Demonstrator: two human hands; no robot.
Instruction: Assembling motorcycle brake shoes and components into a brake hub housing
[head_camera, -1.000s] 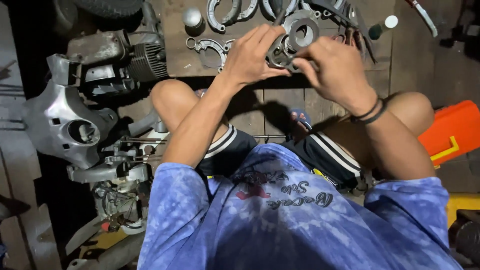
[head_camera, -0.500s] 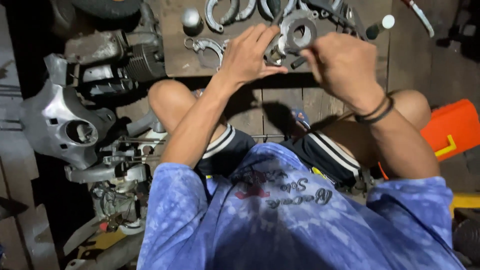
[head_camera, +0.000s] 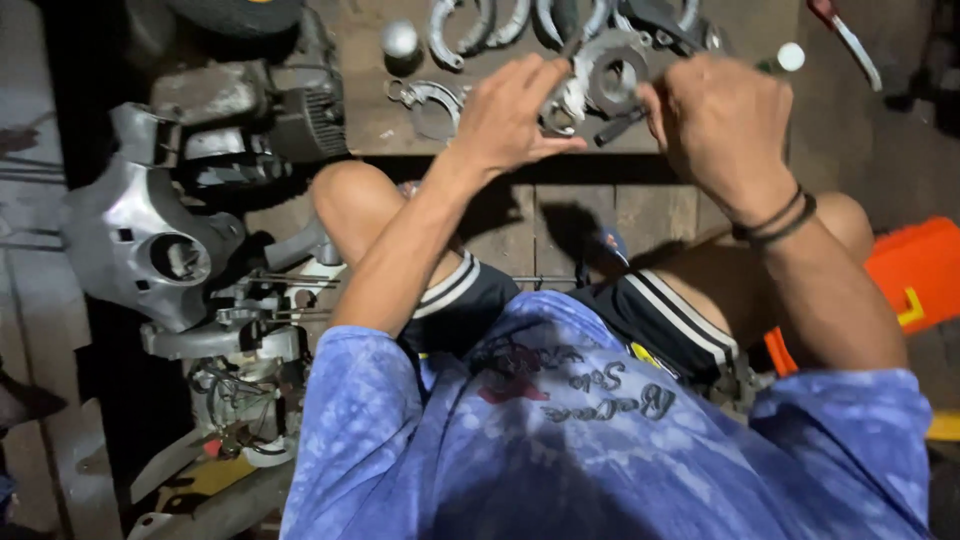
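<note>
A: Biggest first. We see the grey scooter body panel (head_camera: 150, 250) well to the left of the left hand, with the dark engine block (head_camera: 250, 110) just above it.

B: Agreed. Orange case (head_camera: 915, 275) sits below and to the right of the right hand, beside the knee.

A: Next, the wooden board (head_camera: 380, 120) under the parts, beyond both hands. We can't tell if it's a desk or floor planking.

B: Now the hands. Left hand (head_camera: 510, 115) is closed on the round metal plate (head_camera: 600, 80), fingers wrapped along its left edge, thumb under.

A: Right hand (head_camera: 725, 125) is curled narrow, gripping a dark tool handle (head_camera: 620, 128) that pokes toward the plate. We can't see the tool tip.

B: So the plate is up between both hands, held off the board.

A: Smaller bits: curved brake shoes (head_camera: 460, 30) lie above the left hand, another curved piece (head_camera: 425, 100) just left of it.

B: Small silver dome (head_camera: 400, 40) farther up-left. White-capped thing (head_camera: 790, 57) just above the right hand.
</note>
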